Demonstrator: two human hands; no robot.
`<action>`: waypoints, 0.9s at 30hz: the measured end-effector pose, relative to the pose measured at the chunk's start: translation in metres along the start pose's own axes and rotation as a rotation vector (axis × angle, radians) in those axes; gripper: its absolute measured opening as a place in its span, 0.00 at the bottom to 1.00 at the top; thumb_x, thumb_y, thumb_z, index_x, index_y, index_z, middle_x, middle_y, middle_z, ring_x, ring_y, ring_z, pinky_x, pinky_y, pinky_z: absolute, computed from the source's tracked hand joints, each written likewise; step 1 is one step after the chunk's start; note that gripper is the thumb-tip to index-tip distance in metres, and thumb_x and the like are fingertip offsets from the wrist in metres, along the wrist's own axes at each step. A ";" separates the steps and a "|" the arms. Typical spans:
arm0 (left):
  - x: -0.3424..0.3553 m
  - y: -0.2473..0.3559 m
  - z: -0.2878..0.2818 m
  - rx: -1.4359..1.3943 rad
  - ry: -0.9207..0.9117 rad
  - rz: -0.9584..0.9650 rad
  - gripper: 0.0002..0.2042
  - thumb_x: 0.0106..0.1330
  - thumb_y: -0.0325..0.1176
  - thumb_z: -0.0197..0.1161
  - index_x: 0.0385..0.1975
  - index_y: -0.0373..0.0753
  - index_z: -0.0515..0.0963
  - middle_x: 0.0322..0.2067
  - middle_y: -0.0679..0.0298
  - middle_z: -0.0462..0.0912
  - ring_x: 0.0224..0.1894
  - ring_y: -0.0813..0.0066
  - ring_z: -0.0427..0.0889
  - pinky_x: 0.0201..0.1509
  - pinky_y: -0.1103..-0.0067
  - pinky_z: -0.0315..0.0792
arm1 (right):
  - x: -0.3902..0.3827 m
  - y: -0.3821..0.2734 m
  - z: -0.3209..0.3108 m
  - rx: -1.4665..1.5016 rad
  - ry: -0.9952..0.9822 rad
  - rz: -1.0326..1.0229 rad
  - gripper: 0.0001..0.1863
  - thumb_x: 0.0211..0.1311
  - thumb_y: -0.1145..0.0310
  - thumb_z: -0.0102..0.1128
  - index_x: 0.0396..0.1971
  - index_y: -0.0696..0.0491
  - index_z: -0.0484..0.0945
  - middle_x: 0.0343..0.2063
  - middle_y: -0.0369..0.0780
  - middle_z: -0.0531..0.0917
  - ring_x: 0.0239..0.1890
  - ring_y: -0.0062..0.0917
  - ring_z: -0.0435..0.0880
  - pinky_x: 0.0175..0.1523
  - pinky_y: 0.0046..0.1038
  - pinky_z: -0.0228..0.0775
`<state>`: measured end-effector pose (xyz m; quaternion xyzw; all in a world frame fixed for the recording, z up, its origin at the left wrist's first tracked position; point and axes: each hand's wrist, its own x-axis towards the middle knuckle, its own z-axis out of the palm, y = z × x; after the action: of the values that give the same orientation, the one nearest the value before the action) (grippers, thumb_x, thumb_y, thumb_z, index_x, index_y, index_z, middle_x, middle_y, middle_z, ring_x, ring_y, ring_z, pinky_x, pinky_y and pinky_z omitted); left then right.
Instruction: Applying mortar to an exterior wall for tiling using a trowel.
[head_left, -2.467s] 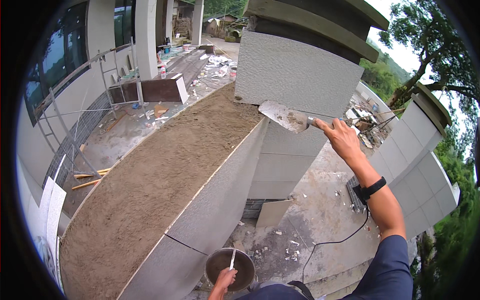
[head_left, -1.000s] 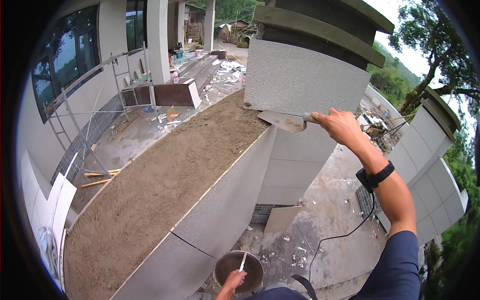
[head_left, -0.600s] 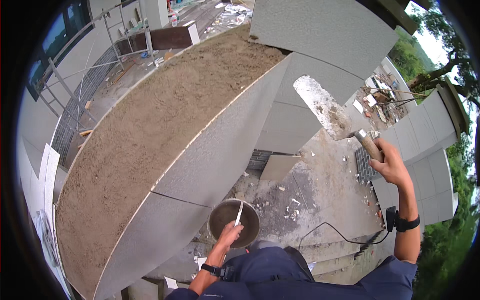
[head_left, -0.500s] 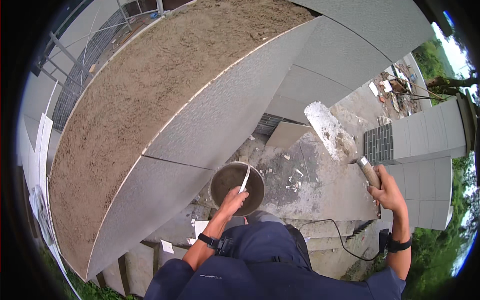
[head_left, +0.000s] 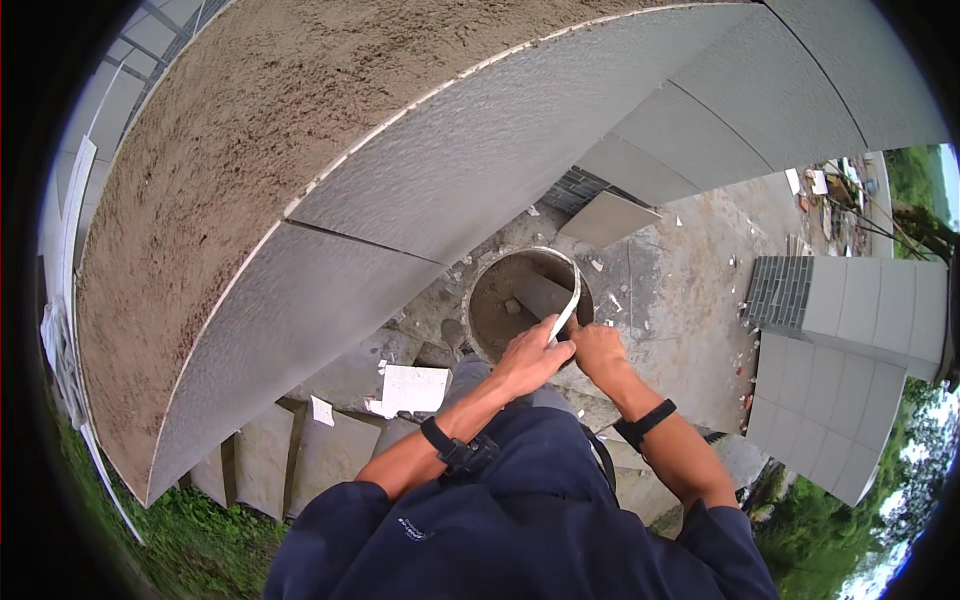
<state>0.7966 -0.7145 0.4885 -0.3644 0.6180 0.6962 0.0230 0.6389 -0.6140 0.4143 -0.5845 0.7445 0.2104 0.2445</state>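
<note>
A round bucket [head_left: 492,295] stands below me with a little grey mortar inside. My left hand [head_left: 530,358] is closed on the bucket handle [head_left: 568,305], a pale curved strip, holding it up near the rim. Close beside it, at the bucket's near right rim, my right hand [head_left: 602,356] is closed on the trowel. The trowel's flat grey blade [head_left: 543,296] lies inside the bucket, tilted against the mortar; its grip is hidden by my fingers.
To the left rises a curved wall clad in grey panels [head_left: 470,140], topped with rough brown mortar [head_left: 250,120]. Steps [head_left: 335,450] with white tile scraps [head_left: 415,388] descend at lower left. A loose tile [head_left: 608,220] leans by the wall; a tiled pillar [head_left: 870,300] stands right.
My right hand has swung in from the far right, bringing the trowel down into the bucket. My left hand keeps hold of the bucket handle. The view has shifted.
</note>
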 end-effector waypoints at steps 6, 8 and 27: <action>0.019 0.024 0.041 -0.028 -0.044 0.175 0.24 0.61 0.43 0.57 0.53 0.34 0.69 0.32 0.55 0.76 0.35 0.64 0.76 0.40 0.70 0.69 | 0.006 0.057 0.137 0.686 0.184 0.047 0.22 0.55 0.61 0.55 0.49 0.54 0.75 0.34 0.49 0.84 0.38 0.43 0.84 0.43 0.42 0.75; 0.018 0.000 0.019 -0.024 0.009 0.136 0.24 0.61 0.44 0.57 0.52 0.33 0.69 0.32 0.55 0.76 0.35 0.64 0.76 0.40 0.70 0.69 | 0.002 0.015 0.059 0.537 0.042 -0.057 0.25 0.55 0.62 0.55 0.53 0.54 0.72 0.33 0.50 0.84 0.38 0.44 0.83 0.42 0.42 0.75; 0.037 -0.047 -0.026 -0.493 0.154 -0.161 0.10 0.65 0.40 0.54 0.36 0.41 0.72 0.23 0.72 0.69 0.21 0.85 0.68 0.22 0.86 0.62 | -0.260 0.103 -0.157 0.652 -0.037 0.102 0.34 0.54 0.63 0.61 0.62 0.49 0.63 0.28 0.52 0.82 0.34 0.49 0.81 0.40 0.42 0.72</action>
<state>0.8044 -0.7415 0.4295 -0.4587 0.3989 0.7919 -0.0582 0.5716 -0.4851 0.7003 -0.4335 0.7965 -0.0162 0.4212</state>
